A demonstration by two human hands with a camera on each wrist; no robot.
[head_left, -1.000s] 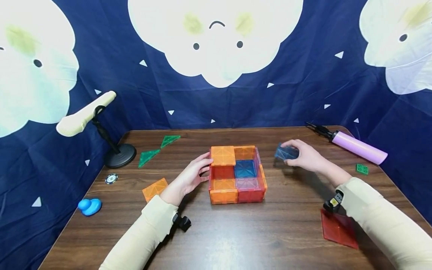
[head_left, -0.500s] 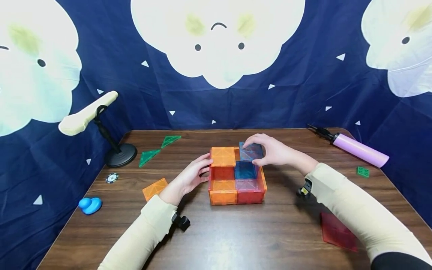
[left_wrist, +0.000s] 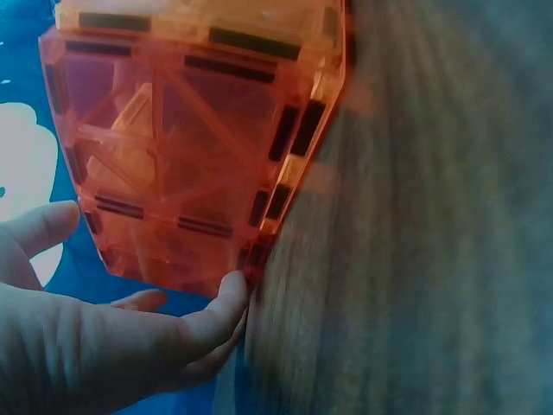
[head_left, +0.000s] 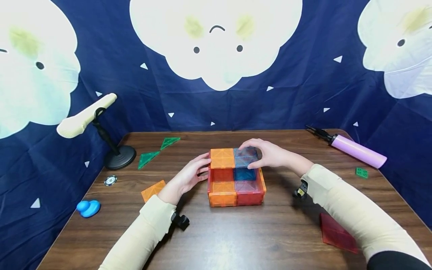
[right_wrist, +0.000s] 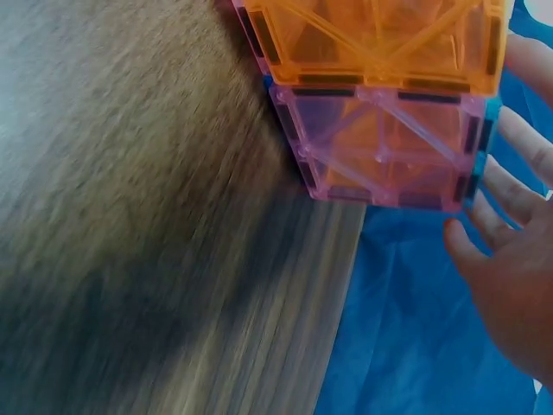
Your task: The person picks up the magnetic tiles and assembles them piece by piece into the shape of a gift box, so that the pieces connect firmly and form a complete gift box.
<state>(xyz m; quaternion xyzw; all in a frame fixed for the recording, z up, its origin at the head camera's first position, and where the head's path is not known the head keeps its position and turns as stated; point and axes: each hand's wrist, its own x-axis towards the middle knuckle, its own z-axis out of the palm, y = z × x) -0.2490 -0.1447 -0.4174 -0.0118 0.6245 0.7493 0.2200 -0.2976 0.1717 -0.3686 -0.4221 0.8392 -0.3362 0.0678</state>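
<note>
Brown wood grain runs across the table (head_left: pixel 236 232), with a red tile (head_left: pixel 337 233) lying near the front edge. Further in, the left hand (head_left: pixel 187 178) rests spread against the tile box (head_left: pixel 235 177), steadying its side. At the far corner, the right hand (head_left: pixel 270 154), a second ago off to the side, now pinches the blue tile (head_left: pixel 245 156), laying it flat as a lid beside the orange one.

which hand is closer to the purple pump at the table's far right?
Right. The right hand is at the tile box's far right corner, nearer the purple pump; the left hand rests against the box's left side.
</note>
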